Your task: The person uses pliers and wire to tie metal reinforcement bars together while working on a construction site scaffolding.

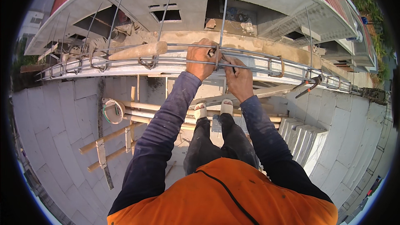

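A long cage of thin steel rebar [175, 60] runs from side to side along the wall top. My left hand [201, 59] reaches over its bars, fingers curled around a steel stirrup [217, 57] near an upright bar [225, 14]. Just to the right, my right hand [240, 79] is closed in a pinch below the front bar, close to the same stirrup. Its fingers hide most of a small dark thing that I cannot make out. Farther right, pincers [309, 86] with dark and orange handles hang on the cage.
A tan tapering piece [139, 51] lies across the bars at left. Below are wooden poles [141, 106], a bucket [113, 111] and stacked pale blocks [301, 139]. My sandalled feet [200, 111] stand among the poles. Upright bars rise before a grey building [187, 18].
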Available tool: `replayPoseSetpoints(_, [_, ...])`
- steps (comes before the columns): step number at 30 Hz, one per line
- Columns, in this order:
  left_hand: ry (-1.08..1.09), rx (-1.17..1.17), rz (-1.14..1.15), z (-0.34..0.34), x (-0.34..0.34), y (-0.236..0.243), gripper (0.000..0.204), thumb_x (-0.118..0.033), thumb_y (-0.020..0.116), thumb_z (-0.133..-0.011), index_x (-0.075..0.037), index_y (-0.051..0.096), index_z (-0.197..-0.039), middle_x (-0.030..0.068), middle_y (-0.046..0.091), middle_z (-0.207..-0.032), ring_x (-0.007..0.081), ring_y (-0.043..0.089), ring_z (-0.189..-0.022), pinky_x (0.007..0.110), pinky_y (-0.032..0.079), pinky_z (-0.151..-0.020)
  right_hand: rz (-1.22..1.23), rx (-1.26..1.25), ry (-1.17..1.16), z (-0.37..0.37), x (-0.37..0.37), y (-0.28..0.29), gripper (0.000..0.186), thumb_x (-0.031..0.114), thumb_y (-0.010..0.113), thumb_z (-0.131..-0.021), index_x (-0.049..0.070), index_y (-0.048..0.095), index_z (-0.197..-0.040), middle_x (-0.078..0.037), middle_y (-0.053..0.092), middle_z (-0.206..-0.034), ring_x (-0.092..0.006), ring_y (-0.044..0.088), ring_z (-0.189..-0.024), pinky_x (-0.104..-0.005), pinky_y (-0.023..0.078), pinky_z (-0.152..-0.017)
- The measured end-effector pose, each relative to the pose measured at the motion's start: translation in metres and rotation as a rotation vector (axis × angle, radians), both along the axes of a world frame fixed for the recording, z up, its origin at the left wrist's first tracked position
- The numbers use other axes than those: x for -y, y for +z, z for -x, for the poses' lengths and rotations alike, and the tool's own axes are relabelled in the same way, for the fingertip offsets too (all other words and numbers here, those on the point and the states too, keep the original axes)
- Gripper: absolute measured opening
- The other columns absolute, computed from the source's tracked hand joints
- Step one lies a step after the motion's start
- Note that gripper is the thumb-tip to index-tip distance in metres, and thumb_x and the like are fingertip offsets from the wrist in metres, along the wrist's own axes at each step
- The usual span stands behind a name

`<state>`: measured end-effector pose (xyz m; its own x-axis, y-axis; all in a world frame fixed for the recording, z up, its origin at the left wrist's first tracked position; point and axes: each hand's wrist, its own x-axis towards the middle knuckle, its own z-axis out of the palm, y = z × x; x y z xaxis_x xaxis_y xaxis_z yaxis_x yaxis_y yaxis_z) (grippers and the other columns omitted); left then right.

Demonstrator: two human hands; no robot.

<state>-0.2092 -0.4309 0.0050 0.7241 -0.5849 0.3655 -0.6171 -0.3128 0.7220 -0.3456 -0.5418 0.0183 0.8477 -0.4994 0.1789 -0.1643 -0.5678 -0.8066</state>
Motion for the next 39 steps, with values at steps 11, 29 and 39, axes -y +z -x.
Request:
replayPoseSetpoints(11, [-0.098,0.004,-0.048,-0.01,-0.003,-0.001,0.019,-0.014,0.075,-0.084,-0.007,0.072,-0.101,0.0102,0.069,-0.098,0.0345,0.065,-0.093,0.045,0.05,-0.087,0.184,-0.015,-0.313,-0.018,-0.01,-0.005,0.019,0.02,0.059,-0.106,0.004,0.068,-0.111,-0.021,0.069,-0.098,-0.0419,0.068,-0.085,-0.0443,0.054,-0.075])
replayPoseSetpoints(29, [-0.17,-0.041,-0.052,-0.017,-0.006,-0.004,0.037,-0.025,0.086,-0.076,-0.005,0.074,-0.106,0.0117,0.068,-0.1,0.0334,0.067,-0.094,0.045,0.05,-0.089,-0.841,0.029,-0.412,-0.043,-0.006,-0.008,0.042,0.038,0.075,-0.098,0.008,0.061,-0.073,0.004,0.051,-0.059,-0.0059,0.043,-0.05,-0.0269,0.029,-0.045])
replayPoseSetpoints(39, [-0.183,-0.103,-0.02,-0.015,-0.007,0.001,0.031,-0.018,0.086,-0.078,-0.003,0.072,-0.101,0.0113,0.069,-0.094,0.0331,0.068,-0.088,0.043,0.054,-0.081,-0.828,-0.035,-0.402,-0.044,-0.008,-0.003,0.044,0.043,0.074,-0.098,0.005,0.065,-0.078,0.001,0.052,-0.057,-0.0089,0.044,-0.045,-0.0272,0.031,-0.039])
